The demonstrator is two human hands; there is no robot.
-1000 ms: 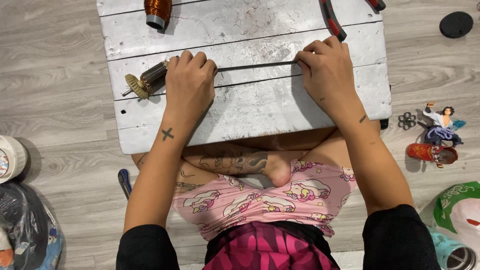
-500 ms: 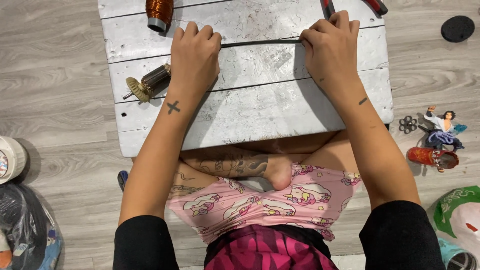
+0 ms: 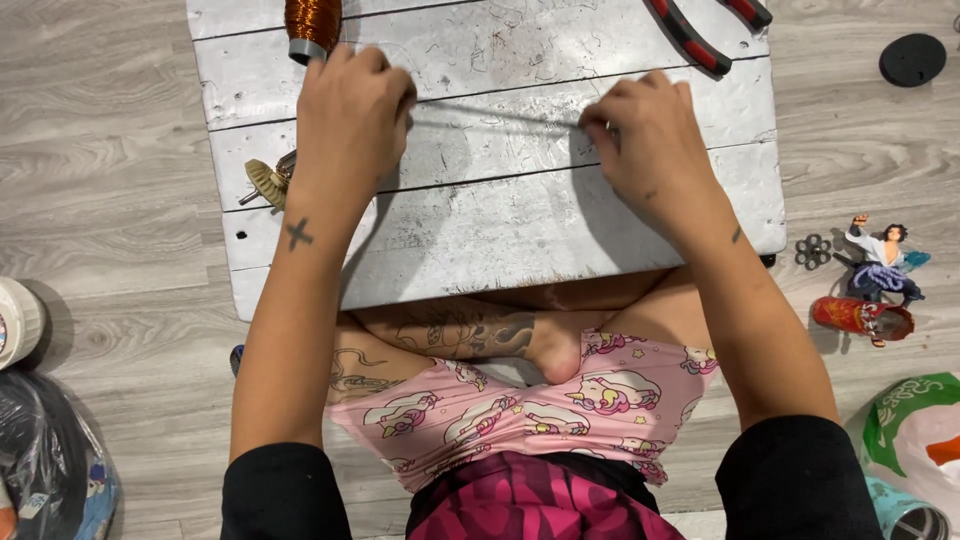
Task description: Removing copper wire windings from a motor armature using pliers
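My left hand (image 3: 350,115) and my right hand (image 3: 650,140) are both closed over the white plank board (image 3: 500,230). A thin wire (image 3: 500,115) runs taut between them, each hand pinching one end. Just beyond my left hand, at the board's far edge, stands a spool of copper wire (image 3: 312,22). A small brass-coloured brush tool (image 3: 265,182) lies beside my left wrist. Red-handled pliers (image 3: 700,35) lie beyond my right hand, apart from it.
My crossed legs are tucked under the board's near edge. On the floor to the right are a black disc (image 3: 912,60), a small figurine (image 3: 882,258), a red can (image 3: 860,315) and a green-and-white bag (image 3: 915,440). A dark plastic bag (image 3: 50,470) lies at the left.
Both hands have slid with the wire from the board's middle towards its far side. My left hand is now just short of the copper spool, past the brush tool.
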